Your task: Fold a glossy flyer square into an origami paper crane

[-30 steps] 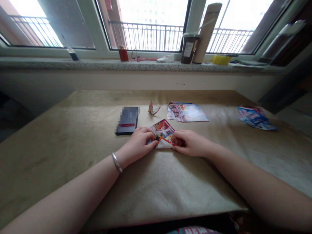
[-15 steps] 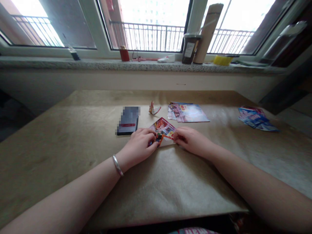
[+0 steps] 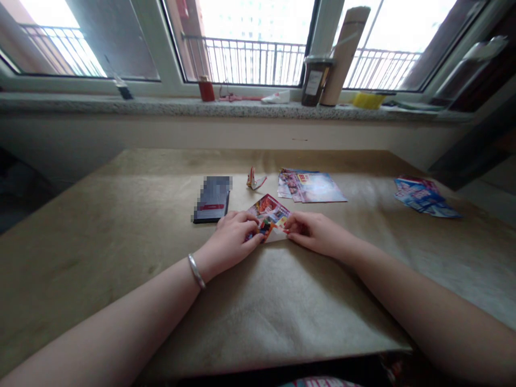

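- My left hand holds the left edge of a colourful printed sheet, thumb and fingers closed narrowly on it.
- My right hand pinches the same sheet at its right side, fingers curled in and thumb below.
- The sheet sits on the table between my hands, a white part showing along its near edge.
- A silver bangle circles my left wrist.
- Just beyond my left hand lies a dark phone, its screen partly pixelated.
- Past the sheet stands a small folded paper piece.
- To its right, printed leaflets overlap; well apart, farther right, lies a blue-and-pink pile.
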### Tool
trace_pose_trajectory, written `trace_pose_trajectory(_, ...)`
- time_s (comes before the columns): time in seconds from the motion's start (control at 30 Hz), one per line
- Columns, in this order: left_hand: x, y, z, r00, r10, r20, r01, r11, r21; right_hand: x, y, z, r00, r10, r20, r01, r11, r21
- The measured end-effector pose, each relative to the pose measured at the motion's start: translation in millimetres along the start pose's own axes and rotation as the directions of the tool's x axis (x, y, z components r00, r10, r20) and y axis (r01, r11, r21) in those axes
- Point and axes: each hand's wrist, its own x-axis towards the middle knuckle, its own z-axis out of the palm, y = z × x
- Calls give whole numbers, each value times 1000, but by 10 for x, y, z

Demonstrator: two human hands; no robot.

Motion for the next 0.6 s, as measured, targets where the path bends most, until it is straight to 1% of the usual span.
trace_pose_trajectory(0.13, 0, -10, 12, 1000, -2, 10, 2, 1000, -3, 0, 2, 15, 999, 7, 41, -10, 997, 75)
trace_pose_trajectory(0.23, 7, -22, 15, 1000, 2, 17, -2, 1000, -26, -3, 14, 12, 997, -8, 72, 2, 997, 84)
trace_pose_trajectory(0.43, 26, -57, 14, 1000, -3, 10, 4, 996, -85, 10, 22, 40, 999, -11, 31, 10, 999, 31)
trace_pose_trajectory(0.6, 18, -24, 21, 1000, -11, -6, 11, 999, -37, 13, 15, 48, 999, -37, 16, 38, 997, -64)
